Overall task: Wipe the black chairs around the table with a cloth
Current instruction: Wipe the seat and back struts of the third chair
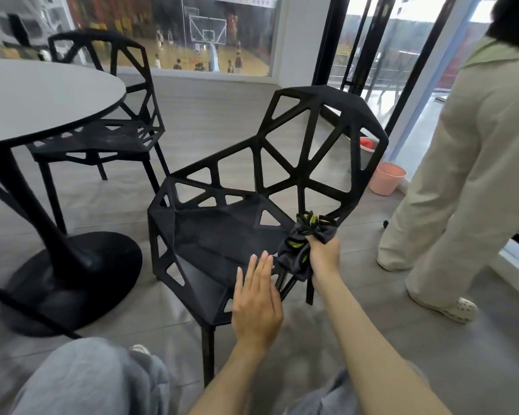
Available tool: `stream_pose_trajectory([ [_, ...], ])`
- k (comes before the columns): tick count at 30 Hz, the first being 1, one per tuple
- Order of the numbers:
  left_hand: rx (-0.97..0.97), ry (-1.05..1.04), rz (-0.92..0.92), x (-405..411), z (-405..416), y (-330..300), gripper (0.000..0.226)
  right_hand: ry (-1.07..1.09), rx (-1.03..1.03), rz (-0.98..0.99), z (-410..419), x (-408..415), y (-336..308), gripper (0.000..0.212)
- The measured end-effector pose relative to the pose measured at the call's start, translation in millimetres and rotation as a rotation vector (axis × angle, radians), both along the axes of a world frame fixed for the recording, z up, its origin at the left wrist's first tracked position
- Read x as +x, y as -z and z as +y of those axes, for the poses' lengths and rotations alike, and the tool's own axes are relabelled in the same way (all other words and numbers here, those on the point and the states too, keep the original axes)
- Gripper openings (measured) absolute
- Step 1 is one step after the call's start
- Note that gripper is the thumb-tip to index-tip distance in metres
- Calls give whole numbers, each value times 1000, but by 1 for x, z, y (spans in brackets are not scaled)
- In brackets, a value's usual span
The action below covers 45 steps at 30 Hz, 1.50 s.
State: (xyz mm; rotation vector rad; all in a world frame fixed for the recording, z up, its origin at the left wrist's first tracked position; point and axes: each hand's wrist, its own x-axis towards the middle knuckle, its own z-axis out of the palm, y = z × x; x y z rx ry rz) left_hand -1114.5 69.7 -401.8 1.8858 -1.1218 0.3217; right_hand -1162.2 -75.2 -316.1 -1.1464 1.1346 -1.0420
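A black chair [222, 232] with a cut-out lattice back and seat stands in front of me, turned to the left. My right hand [324, 253] grips a bunched dark grey cloth [304, 238] with yellow-green patches, pressed against the lower right corner of the chair's back. My left hand [256, 301] is flat with fingers apart, over the near right edge of the seat and holding nothing. A second black chair [114, 127] is tucked at the round table [39, 97] farther back on the left.
The table's black pedestal base [72, 277] sits on the floor to the left. A person in beige clothes [462, 163] stands close on the right. A pink bucket [387, 178] is behind the near chair by the glass doors. My knees fill the lower edge.
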Motion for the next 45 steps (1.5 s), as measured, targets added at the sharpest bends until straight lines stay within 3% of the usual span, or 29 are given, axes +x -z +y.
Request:
stream_pose_trajectory([
  [8,41,184,-159,106,35,-4,51,19,74,-153,48,32,8,35],
  [13,152,110,-296,162,43,-9,46,-77,118,-211,66,42,6,28],
  [17,188,-45,-343,171,42,-15,43,198,21,-133,59,16,-16,27],
  [20,138,-26,-281,153,27,-31,42,273,-232,24,35,-16,-45,48],
  [22,141,4,-225,137,10,-42,43,229,-342,155,10,-28,-69,38],
  [27,211,-2,43,107,-30,-49,46,88,-403,303,-28,-26,-103,41],
  [31,257,-60,68,107,-34,-47,54,2,-448,433,-15,-8,-91,17],
  [45,463,40,323,165,-18,-60,61,-61,-472,433,-14,39,-90,9],
])
